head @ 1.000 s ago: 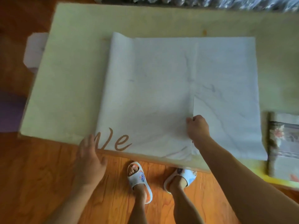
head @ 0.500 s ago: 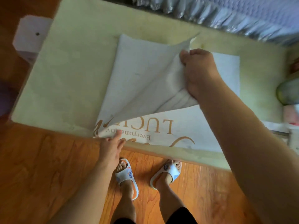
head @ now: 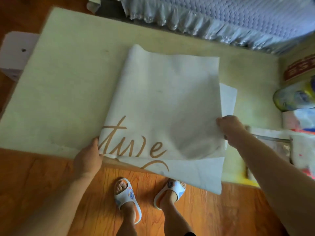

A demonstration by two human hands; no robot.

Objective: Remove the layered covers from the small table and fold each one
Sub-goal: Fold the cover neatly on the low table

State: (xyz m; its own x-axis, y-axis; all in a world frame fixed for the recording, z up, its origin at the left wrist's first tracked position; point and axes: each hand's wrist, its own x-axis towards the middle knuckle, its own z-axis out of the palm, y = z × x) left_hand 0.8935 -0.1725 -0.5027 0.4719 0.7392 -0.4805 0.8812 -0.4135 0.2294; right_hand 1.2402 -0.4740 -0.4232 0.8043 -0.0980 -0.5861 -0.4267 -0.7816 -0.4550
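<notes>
Head view, looking straight down: the white cover (head: 163,106) lies partly folded on the small table (head: 68,86), its near edge spilling over the table's front edge toward the person's feet. Left hand (head: 87,158) pinches the cover's near-left corner, thumb on top right beside the brown script lettering (head: 133,143). Right hand (head: 229,128) is curled around the folded layer's right edge, holding it slightly raised off the sheet beneath.

It looks thin and light, with some stiffness: it keeps a shallow curl at its far-left corner and bows smoothly between the hands rather than slumping. A sliver of the under layer peeks out to the right of the top fold, so the edges aren't aligned yet. Taking it at corners and edges, as both hands do now, seems right; a grab mid-sheet would likely crease it. Being so light, the overhanging flap could slide off the table's front edge if released.

To the table's right sit a striped cloth (head: 272,143) and some packaged goods (head: 293,97); beyond its far edge, a ruffled bedspread (head: 238,19).
</notes>
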